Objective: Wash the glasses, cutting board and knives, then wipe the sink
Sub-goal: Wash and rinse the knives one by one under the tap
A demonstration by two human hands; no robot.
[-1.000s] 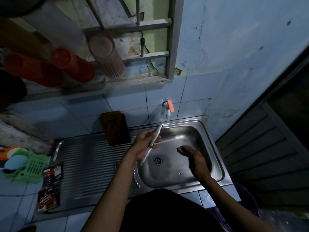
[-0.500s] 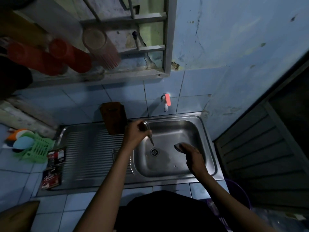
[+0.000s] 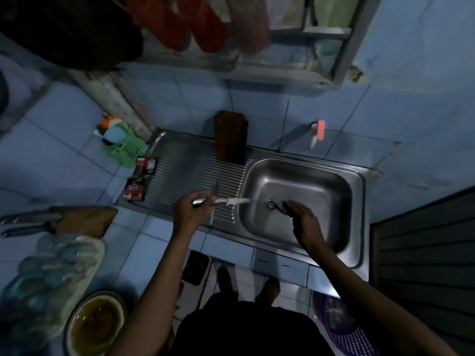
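Head view: steel sink (image 3: 357,181) with ribbed drainboard (image 3: 180,170) set in a blue-tiled counter (image 3: 51,160), blue wall behind, tap (image 3: 314,133) above the basin. Dark cutting board (image 3: 230,138) stands upright at the drainboard's back edge. Left hand (image 3: 191,209) grips a knife (image 3: 226,201) by its handle, blade over the basin rim. Right hand (image 3: 299,210), fingers curled on a dark item I cannot identify, sits beside the drain (image 3: 270,203). A second knife (image 3: 212,205) lies on the drainboard. Blurred glasses (image 3: 48,268) on a tray, front left.

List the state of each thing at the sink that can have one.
Knife: held level by the left hand, blade tip over the basin edge.
Right hand: in the basin, gripping a dark scrubber near the drain.
Tap: no water visible.
Sink: basin holds no dishes.
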